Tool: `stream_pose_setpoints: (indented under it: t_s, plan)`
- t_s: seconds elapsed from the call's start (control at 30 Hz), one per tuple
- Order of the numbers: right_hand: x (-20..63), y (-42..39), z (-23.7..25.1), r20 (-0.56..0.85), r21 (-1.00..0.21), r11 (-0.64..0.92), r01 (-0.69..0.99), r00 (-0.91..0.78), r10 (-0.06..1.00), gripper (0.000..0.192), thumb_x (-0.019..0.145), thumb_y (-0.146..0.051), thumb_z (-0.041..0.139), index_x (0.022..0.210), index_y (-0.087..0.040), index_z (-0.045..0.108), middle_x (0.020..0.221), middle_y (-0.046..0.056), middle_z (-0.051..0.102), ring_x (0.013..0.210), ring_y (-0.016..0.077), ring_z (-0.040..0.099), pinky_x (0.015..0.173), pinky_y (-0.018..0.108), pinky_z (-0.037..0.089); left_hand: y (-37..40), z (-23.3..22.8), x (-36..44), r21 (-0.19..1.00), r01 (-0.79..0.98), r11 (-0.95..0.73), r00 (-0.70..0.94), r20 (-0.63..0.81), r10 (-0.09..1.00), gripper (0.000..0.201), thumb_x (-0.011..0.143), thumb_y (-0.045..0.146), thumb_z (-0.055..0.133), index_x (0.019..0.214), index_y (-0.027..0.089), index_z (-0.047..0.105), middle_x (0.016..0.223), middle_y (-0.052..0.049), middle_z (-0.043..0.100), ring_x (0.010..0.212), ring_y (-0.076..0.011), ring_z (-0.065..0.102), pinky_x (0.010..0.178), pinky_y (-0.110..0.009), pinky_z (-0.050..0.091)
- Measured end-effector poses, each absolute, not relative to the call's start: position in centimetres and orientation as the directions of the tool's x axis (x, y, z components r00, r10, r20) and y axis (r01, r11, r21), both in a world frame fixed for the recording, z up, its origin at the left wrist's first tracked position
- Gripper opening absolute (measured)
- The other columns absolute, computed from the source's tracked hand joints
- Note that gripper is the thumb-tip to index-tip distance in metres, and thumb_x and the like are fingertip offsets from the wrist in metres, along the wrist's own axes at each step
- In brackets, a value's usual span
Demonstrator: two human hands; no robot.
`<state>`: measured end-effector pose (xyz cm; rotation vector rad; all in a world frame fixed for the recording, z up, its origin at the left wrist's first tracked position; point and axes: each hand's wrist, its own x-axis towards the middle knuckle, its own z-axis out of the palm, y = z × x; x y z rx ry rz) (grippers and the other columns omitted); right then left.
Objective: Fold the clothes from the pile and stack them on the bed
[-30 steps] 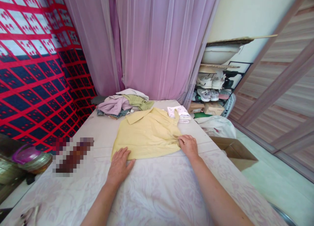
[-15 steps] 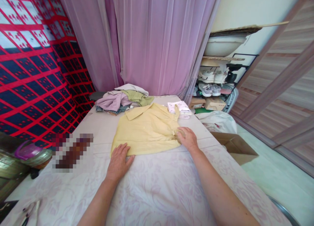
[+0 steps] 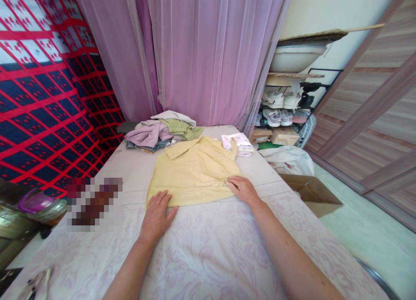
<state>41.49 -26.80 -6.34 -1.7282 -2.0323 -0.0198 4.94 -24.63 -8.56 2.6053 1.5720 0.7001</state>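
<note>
A yellow shirt (image 3: 195, 167) lies spread on the patterned bedsheet, its pointed flap to the far left and a thin strap at the far right. Flat on its near left corner rests my left hand (image 3: 158, 211), fingers stretched out. At the shirt's right side my right hand (image 3: 243, 189) has its fingers bent together on a gathered fold of the cloth. Part of the fold is hidden under those fingers.
Crumpled clothes (image 3: 162, 128) lie at the far left, and folded white cloth (image 3: 238, 144) at the far right. A purple curtain (image 3: 208, 57) hangs behind. Right of the bed are a cardboard box (image 3: 308, 194) and a shoe rack (image 3: 292, 107). A blurred patch (image 3: 94, 204) covers something at left.
My right hand has moved left and slightly nearer, drawing the shirt's right edge inward, and its fingers have closed on the fold. My left hand has stayed in place.
</note>
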Motion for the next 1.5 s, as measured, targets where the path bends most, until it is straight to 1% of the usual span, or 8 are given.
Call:
stream_pose_setpoints:
  t_s: [0.37,0.6,0.77,0.93,1.13,1.3,1.4,1.5]
  plan:
    - [41.7,-29.8,-7.6,0.305,-0.275,0.149,0.950,-0.061,0.950,0.044,0.091,-0.039,0.040,0.130,-0.023,0.053,0.133,0.008,0.056,0.125,0.0224,0.047,0.108,0.045,0.030,-24.7,-8.3,5.0,0.261,0.838,-0.479,0.388,0.332,0.860,0.044,0.084,0.045,0.051,0.117,0.017,0.059,0.132,-0.012,0.055,0.126,-0.0289,0.045,0.108,-0.048,0.033]
    - [42.8,-30.1,-6.6,0.061,-0.229,0.122,0.966,-0.110,0.992,0.068,0.078,-0.040,0.054,0.142,-0.023,0.038,0.145,0.011,0.042,0.136,0.0279,0.031,0.110,0.054,0.019,-24.7,-7.4,4.9,0.217,0.858,-0.465,0.422,0.216,0.880,0.047,0.081,0.033,0.048,0.125,0.017,0.055,0.138,-0.011,0.050,0.131,-0.0276,0.041,0.110,-0.048,0.029]
    - [43.3,-29.5,-5.7,0.027,-0.143,0.161,0.977,-0.159,0.987,0.059,0.081,-0.026,0.044,0.139,-0.022,0.043,0.143,0.010,0.044,0.134,0.0253,0.034,0.110,0.053,0.018,-24.4,-5.3,4.4,0.145,0.886,-0.440,0.439,0.044,0.898,0.052,0.079,0.024,0.043,0.131,0.020,0.052,0.142,-0.007,0.047,0.132,-0.0258,0.040,0.110,-0.051,0.027]
    - [43.2,-29.3,-5.4,0.053,-0.073,0.204,0.976,-0.200,0.978,0.049,0.086,-0.023,0.039,0.133,-0.021,0.050,0.140,0.010,0.049,0.129,0.0235,0.040,0.110,0.051,0.021,-23.2,-4.4,3.1,0.102,0.857,-0.505,0.508,-0.004,0.861,0.053,0.079,0.021,0.041,0.131,0.017,0.053,0.140,-0.008,0.049,0.129,-0.0222,0.044,0.110,-0.041,0.031]
    - [43.7,-28.7,-5.0,0.037,-0.098,0.202,0.974,-0.199,0.979,0.046,0.086,-0.020,0.037,0.129,-0.024,0.053,0.137,0.009,0.052,0.126,0.0220,0.045,0.109,0.053,0.022,-22.6,-4.7,1.2,0.144,0.821,-0.553,0.561,-0.020,0.828,0.058,0.079,0.036,0.047,0.135,0.021,0.048,0.143,-0.007,0.045,0.132,-0.0242,0.041,0.111,-0.046,0.028]
    - [44.0,-27.7,-4.2,-0.008,-0.164,0.152,0.975,-0.156,0.988,0.044,0.088,-0.023,0.035,0.127,-0.022,0.055,0.131,0.011,0.057,0.123,0.0225,0.049,0.108,0.054,0.022,-21.9,-4.6,1.1,0.147,0.829,-0.540,0.548,-0.017,0.836,0.058,0.074,0.022,0.045,0.131,0.020,0.053,0.139,-0.007,0.050,0.128,-0.0214,0.045,0.111,-0.042,0.029]
    - [44.1,-27.4,-4.1,-0.008,-0.197,0.143,0.970,-0.148,0.989,0.040,0.089,-0.024,0.035,0.123,-0.024,0.057,0.128,0.009,0.060,0.120,0.0222,0.052,0.108,0.054,0.021,-21.3,-4.6,1.0,0.199,0.832,-0.518,0.524,0.028,0.852,0.052,0.073,0.020,0.045,0.123,0.023,0.060,0.133,-0.005,0.056,0.123,-0.0208,0.050,0.110,-0.040,0.031]
    - [44.3,-27.2,-4.2,0.008,-0.210,0.139,0.968,-0.140,0.990,0.036,0.091,-0.025,0.035,0.117,-0.023,0.059,0.123,0.009,0.063,0.115,0.0210,0.055,0.108,0.052,0.023,-20.6,-4.5,0.6,0.376,0.814,-0.442,0.458,0.051,0.887,0.042,0.076,0.030,0.046,0.113,0.024,0.065,0.123,-0.004,0.064,0.115,-0.0214,0.056,0.104,-0.036,0.038]
